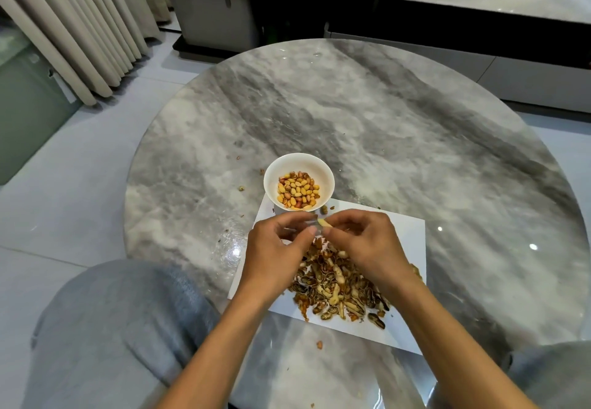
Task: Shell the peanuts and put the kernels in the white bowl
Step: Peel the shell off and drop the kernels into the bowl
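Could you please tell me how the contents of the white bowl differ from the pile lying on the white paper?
The kernels are smooth, yellow and pinkish, while the shell pile is rough brown husks with some whole pods. The kernels sit gathered inside the white bowl; the shell pile spreads loose over the white paper. The kernels lie beyond both hands; the shell pile lies under them. Both come from peanuts.

Marble table [399, 114] bears white bowl [323, 170], paper sheet [406, 232].

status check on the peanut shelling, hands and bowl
Left hand and right hand both pinch one peanut above the shell pile. White bowl holds kernels, just beyond. Nothing in the way.
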`<state>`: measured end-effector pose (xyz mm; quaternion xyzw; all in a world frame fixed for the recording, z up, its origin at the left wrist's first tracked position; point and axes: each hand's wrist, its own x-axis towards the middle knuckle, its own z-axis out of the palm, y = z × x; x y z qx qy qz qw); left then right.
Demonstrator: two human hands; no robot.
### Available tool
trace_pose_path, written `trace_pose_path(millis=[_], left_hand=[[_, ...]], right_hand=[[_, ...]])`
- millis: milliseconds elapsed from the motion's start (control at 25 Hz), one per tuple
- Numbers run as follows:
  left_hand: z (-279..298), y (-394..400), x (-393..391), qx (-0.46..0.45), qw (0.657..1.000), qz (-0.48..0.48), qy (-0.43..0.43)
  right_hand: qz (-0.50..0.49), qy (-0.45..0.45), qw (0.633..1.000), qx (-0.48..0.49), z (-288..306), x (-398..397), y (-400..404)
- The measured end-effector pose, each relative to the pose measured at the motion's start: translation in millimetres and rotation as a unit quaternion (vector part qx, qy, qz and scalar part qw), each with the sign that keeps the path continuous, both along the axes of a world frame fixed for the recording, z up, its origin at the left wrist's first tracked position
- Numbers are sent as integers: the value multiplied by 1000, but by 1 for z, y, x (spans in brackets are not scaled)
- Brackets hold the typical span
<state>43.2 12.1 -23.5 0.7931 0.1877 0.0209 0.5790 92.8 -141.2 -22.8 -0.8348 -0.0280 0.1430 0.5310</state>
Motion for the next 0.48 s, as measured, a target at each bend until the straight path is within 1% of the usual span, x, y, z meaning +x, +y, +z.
trace_pose_path(millis=[40,80,240,360,480], left_hand=[[4,-3,1,-70,997,2,-11],[8,-6,0,-112,993,-3,-19],[15,-15,-2,-202,978,-23,-47],[18,-14,-3,-248,966,-26,-63],[20,-15,-3,-276,958,-31,-67]], right_hand=[[-7,32,998,58,10,-9,-4],[-14,51,994,99,18,-17,-8],[-51,102,965,235,33,-34,-12],[-59,138,944,293,34,-36,-9],[-60,151,936,311,33,-34,-8]])
